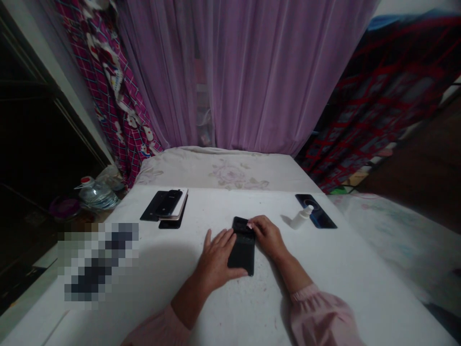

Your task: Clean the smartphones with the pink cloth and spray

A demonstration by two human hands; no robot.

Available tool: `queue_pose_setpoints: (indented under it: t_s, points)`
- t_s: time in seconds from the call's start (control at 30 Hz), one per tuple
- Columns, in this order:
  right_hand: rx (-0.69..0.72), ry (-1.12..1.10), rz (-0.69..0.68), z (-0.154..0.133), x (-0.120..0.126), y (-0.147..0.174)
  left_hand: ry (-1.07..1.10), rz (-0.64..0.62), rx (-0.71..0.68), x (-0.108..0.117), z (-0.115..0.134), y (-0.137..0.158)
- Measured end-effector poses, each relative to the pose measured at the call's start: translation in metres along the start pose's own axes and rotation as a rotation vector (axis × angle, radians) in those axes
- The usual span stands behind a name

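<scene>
On the white cloth in front of me lies a dark, flat phone-like device (242,255), in two sections with a raised line across its upper third. My left hand (217,257) rests along its left side, fingers spread, thumb stretched across the lower edge. At the upper right corner, my right hand (267,236) pinches a small pale pink scrap (249,225), possibly tissue or cloth, against the dark surface. The fingers partly hide that corner. A white spray bottle (301,218) stands to the right of my right hand.
Several phones (168,204) are stacked at the left. A dark blue phone-sized panel (323,217) lies behind the bottle. A pixelated patch (99,264) covers something on the left. A large water bottle (97,193) stands beyond the left edge; purple curtains (266,72) hang behind.
</scene>
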State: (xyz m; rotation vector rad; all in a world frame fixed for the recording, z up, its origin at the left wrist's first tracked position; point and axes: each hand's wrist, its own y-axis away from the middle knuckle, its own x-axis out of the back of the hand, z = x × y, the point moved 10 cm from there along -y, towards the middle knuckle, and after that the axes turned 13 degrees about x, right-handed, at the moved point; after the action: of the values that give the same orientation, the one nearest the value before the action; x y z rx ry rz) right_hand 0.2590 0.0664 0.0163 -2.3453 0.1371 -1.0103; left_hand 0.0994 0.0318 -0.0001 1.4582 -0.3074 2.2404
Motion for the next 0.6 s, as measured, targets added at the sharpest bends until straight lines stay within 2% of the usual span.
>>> queue_pose_setpoints:
  t_s: [0.13,0.27,0.33,0.43,0.6]
  points:
    - [0.032,-0.045,-0.024,-0.006,0.001,0.001,0.005,0.015,-0.004,0.001,0.001,0.0]
    - [0.169,-0.22,-0.147,-0.031,0.0,0.008,0.009,0.017,-0.008,0.001,0.001,0.0]
    - [0.192,-0.264,-0.189,-0.036,-0.001,0.01,0.007,0.018,-0.01,0.0,0.001,0.0]
    - [0.161,-0.231,-0.171,-0.031,-0.001,0.007,0.005,0.032,-0.004,0.001,0.0,0.0]
    - [0.025,-0.087,-0.045,-0.006,-0.002,-0.002,-0.002,0.022,0.006,0.004,0.002,0.0]
